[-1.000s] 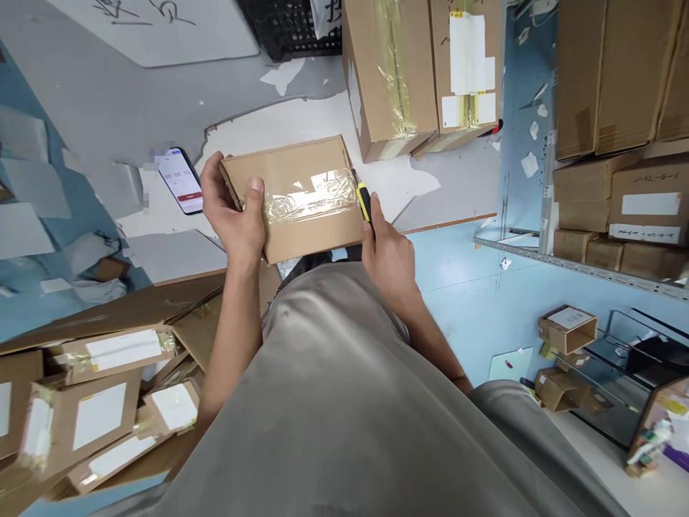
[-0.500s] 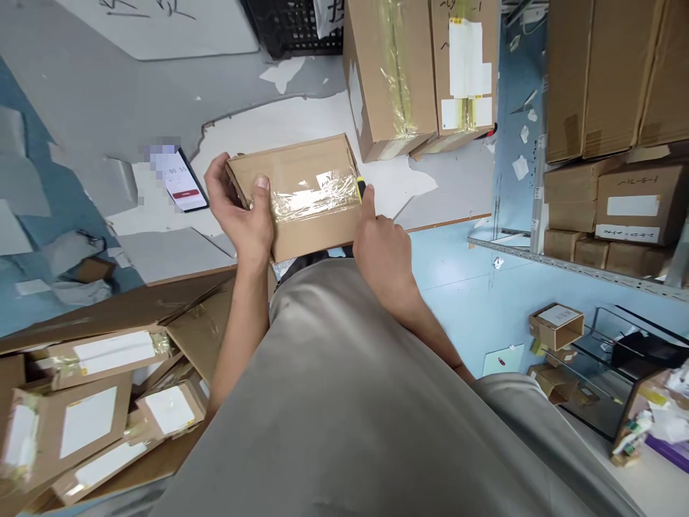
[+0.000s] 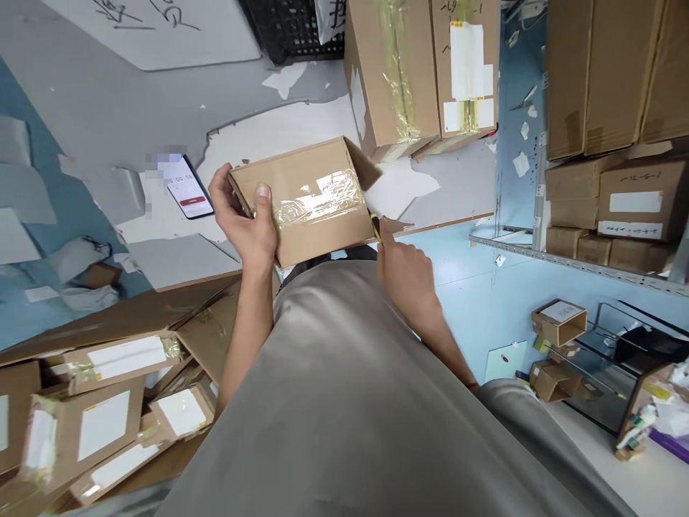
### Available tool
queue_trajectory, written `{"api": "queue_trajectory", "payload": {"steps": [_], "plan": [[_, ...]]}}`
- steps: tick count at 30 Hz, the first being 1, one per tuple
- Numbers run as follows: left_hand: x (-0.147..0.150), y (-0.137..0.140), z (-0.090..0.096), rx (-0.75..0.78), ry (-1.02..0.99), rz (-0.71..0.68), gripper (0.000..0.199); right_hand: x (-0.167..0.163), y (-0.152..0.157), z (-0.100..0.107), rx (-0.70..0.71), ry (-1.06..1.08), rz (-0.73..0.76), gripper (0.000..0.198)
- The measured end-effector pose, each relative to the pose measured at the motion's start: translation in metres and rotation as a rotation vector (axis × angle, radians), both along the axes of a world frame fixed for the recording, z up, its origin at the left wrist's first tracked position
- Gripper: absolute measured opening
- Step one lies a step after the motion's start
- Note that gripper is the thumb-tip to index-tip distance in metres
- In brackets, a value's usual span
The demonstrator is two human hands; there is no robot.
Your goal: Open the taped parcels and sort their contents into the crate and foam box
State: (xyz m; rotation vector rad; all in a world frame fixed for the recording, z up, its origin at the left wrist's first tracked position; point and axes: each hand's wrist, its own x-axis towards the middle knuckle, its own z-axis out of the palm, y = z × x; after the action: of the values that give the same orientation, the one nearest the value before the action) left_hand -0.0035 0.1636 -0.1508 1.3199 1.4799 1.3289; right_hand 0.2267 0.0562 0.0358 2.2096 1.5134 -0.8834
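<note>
A brown cardboard box (image 3: 306, 248) with shiny clear tape across its upper face lies at the near edge of the worktable. My left hand (image 3: 250, 222) is wrapped round its left end, thumb on top and fingers behind the far corner. At the right end, side flaps (image 3: 364, 166) stick outward. My right hand (image 3: 406, 269) is closed round a yellow-and-black box cutter (image 3: 375, 227), index finger laid along it. The cutter's tip is close to the box's right end; whether the blade touches the cardboard I cannot tell.
A phone (image 3: 188, 188) showing a timer lies left of the box. Two large taped cartons (image 3: 398, 72) stand behind it, beside a black crate (image 3: 296, 32). Lower left, a big open carton (image 3: 209, 323) holds several labelled boxes. A metal shelf (image 3: 581, 262) with cartons stands at right.
The right end of the box has come open, with its flaps now sticking out. My right hand with the box cutter has moved right and toward me; my left hand keeps its hold.
</note>
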Motion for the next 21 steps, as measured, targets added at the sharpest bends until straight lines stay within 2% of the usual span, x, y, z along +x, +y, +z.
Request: {"api": "queue_trajectory", "payload": {"steps": [2, 4, 6, 8, 11, 14, 17, 21], "plan": [[-0.006, 0.000, 0.001, -0.023, 0.003, 0.000, 0.101, 0.011, -0.020, 0.007, 0.111, 0.026, -0.028, 0.067], [-0.013, -0.001, 0.000, -0.052, 0.004, -0.013, 0.101, 0.032, -0.034, -0.004, 0.303, 0.028, -0.103, 0.068], [-0.019, -0.002, -0.002, -0.089, 0.003, -0.034, 0.099, 0.058, -0.038, -0.038, 0.496, -0.005, -0.219, 0.072], [-0.025, -0.003, -0.004, -0.128, 0.003, -0.052, 0.096, 0.084, -0.029, -0.091, 0.578, -0.066, -0.343, 0.074], [-0.034, -0.003, -0.004, -0.195, 0.021, -0.063, 0.095, 0.112, -0.002, -0.177, 0.451, -0.109, -0.458, 0.076], [-0.047, -0.002, -0.001, -0.240, 0.039, -0.050, 0.098, 0.119, 0.021, -0.239, 0.225, -0.079, -0.557, 0.080], [-0.062, -0.002, 0.003, -0.237, 0.049, -0.025, 0.100, 0.116, 0.030, -0.267, 0.148, -0.050, -0.563, 0.080], [-0.075, -0.004, 0.005, -0.237, 0.062, -0.017, 0.101, 0.115, 0.029, -0.273, 0.271, -0.082, -0.479, 0.074]]}}
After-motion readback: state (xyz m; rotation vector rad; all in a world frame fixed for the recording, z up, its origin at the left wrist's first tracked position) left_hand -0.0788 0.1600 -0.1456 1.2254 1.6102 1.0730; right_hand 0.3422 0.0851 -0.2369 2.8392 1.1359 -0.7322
